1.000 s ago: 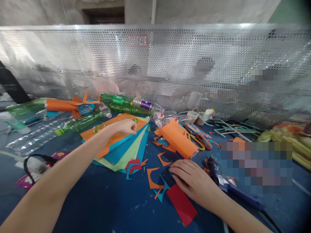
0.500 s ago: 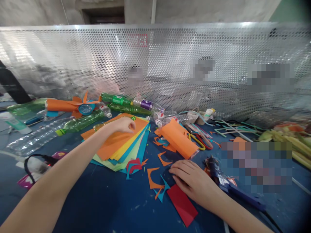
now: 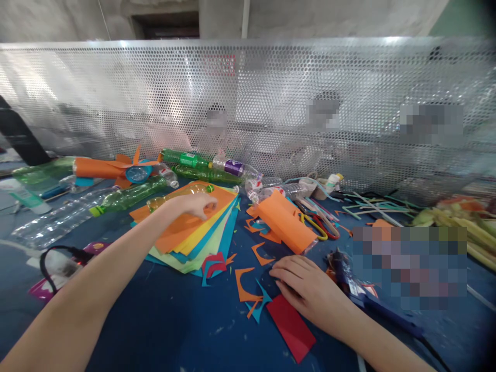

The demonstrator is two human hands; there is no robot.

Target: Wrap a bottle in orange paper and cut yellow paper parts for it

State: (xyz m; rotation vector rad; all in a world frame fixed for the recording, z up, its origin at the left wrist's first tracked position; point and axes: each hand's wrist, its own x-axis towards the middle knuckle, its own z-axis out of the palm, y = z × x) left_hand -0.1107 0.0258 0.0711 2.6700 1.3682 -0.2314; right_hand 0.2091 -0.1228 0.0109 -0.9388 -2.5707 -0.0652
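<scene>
Over a fanned stack of coloured paper sheets is my left hand, thumb and finger apart and nothing visible between them. Just behind it a clear bottle with a green cap lies across the top orange sheet. My right hand rests flat on the table, fingers stretched out, at the edge of a red paper rectangle. Beyond those fingers lies a bottle wrapped in orange paper. Orange paper scraps and blue ones are scattered between my hands.
A blue glue gun lies right of my right hand, near scissors. Several plastic bottles and an orange paper pinwheel line the back left. A perforated metal screen closes off the rear, with people behind it.
My left hand has dipped slightly and its fingers have opened apart, uncovering more of the green-capped bottle. The right hand stays in place.
</scene>
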